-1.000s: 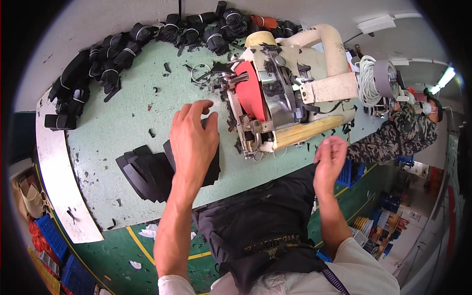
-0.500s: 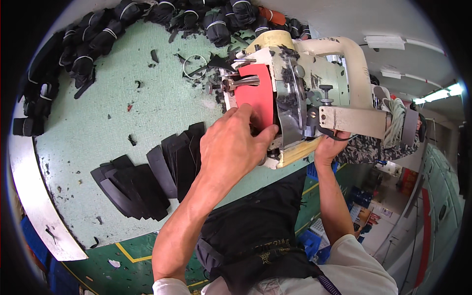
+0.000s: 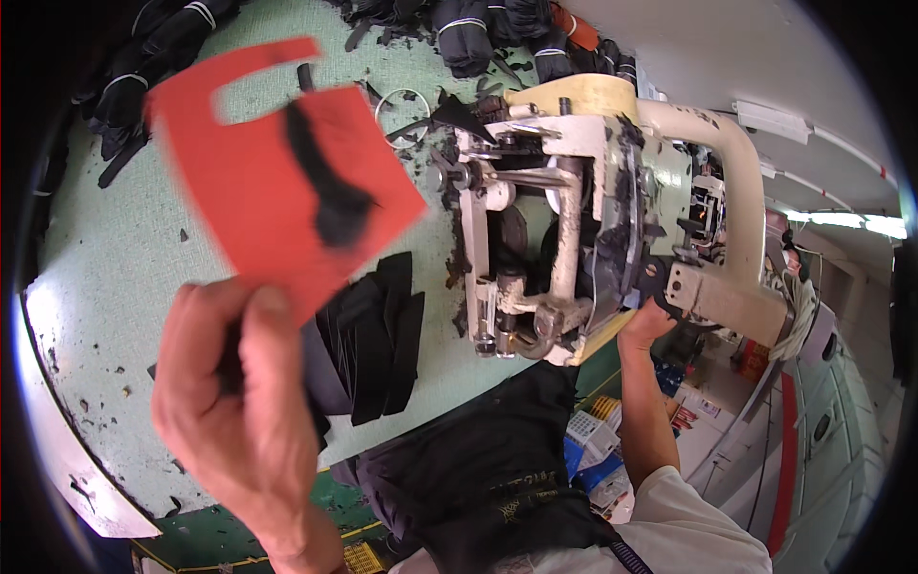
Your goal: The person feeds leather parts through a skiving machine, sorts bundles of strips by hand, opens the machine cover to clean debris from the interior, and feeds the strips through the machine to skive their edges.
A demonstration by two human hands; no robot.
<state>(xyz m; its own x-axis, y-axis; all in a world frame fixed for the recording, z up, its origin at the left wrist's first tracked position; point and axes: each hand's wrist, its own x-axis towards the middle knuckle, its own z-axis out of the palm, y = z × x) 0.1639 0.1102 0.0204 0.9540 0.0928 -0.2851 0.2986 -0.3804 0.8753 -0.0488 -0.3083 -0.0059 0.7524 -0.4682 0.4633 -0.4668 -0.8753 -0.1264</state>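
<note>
Head view: since half a second ago the left hand (image 3: 234, 421) has come away from the front of the sewing machine (image 3: 574, 230) and lifted toward the camera, bringing the red card template (image 3: 277, 196) with it; a dark curved fabric piece (image 3: 330, 191) lies on the card's face. The card, earlier at the machine, is now clear of it and held up over the bench (image 3: 105, 287). The left hand's fingers are pressed together, pinching the card's lower edge; the card rises above and right of the hand, motion-blurred. The stack of black fabric pieces (image 3: 378, 335) lies on the bench just beside the hand. The right hand (image 3: 645, 325) rests at the machine's lower right edge; whether it grips cannot be told.
</note>
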